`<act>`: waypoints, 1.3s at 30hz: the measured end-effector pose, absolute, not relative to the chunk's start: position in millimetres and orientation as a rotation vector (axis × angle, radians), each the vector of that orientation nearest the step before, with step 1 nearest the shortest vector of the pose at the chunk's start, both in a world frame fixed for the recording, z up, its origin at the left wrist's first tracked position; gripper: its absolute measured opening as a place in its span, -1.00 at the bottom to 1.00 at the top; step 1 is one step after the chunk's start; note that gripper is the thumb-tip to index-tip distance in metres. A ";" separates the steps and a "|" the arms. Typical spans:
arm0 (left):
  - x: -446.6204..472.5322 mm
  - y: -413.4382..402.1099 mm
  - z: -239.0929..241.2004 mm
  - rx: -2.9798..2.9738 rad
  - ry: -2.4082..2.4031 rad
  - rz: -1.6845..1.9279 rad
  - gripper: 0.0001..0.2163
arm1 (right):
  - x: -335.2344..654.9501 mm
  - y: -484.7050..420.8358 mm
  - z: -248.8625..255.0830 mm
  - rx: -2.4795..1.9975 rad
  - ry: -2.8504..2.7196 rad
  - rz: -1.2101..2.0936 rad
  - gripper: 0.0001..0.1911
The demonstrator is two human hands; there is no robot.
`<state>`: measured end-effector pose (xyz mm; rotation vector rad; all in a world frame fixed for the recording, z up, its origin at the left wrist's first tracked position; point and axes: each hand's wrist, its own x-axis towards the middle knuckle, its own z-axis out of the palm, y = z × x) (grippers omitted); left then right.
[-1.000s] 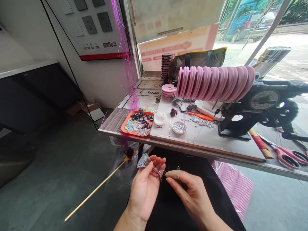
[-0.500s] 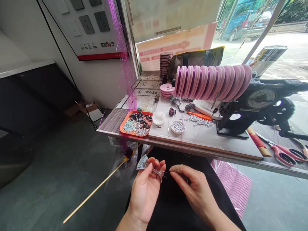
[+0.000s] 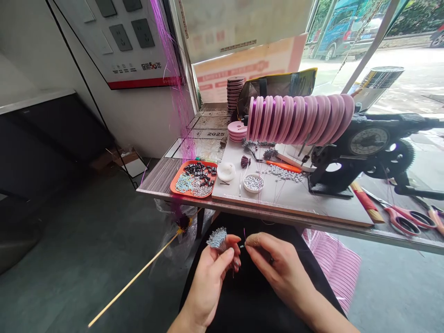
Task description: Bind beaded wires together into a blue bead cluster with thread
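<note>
My left hand (image 3: 215, 273) is closed around a bundle of fine stems topped with pale blue-grey beads (image 3: 217, 238). The beaded heads point up and away from me, and the fingers partly hide the stems. My right hand (image 3: 279, 263) pinches with thumb and forefinger just to the right of the bundle. From its fingertips a short purple thread (image 3: 244, 232) sticks up. A tiny pale green bead (image 3: 242, 246) shows between the two hands, beside the right fingertips. Both hands hover over my dark lap, below the table's front edge.
An orange tray (image 3: 187, 194) of sorted beads sits at the table's left. Near it stands a small bowl (image 3: 245, 188) of grey beads. Pink spools (image 3: 298, 119) are mounted on a black winding machine (image 3: 367, 152). Scissors (image 3: 404, 222) lie right; a thin stick (image 3: 135, 280) slants at left.
My left hand has turned, its fingers curling inward, and the bundle's heads now stand more upright and further right. The purple thread and green bead now show at my right fingertips.
</note>
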<state>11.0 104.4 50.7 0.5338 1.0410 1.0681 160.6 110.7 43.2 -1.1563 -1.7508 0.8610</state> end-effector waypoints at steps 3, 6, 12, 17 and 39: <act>9.7 105.1 48.3 0.603 1.045 0.958 -0.83 | 162.5 113.7 46.4 -1.122 -1.812 0.856 -0.83; 10.4 106.5 47.0 0.624 1.060 0.935 -0.82 | 162.5 114.1 45.1 -1.125 -1.824 0.837 -0.86; 12.3 108.9 44.6 0.413 1.028 0.962 -0.77 | 159.8 105.9 38.1 -1.146 -1.796 0.610 -0.85; 13.3 108.0 39.0 0.227 0.909 0.965 -0.79 | 154.0 101.1 31.7 -1.113 -1.957 0.451 -0.80; 13.9 104.8 41.8 0.267 0.970 0.972 -0.75 | 151.2 100.7 28.1 -1.118 -1.967 0.378 -0.75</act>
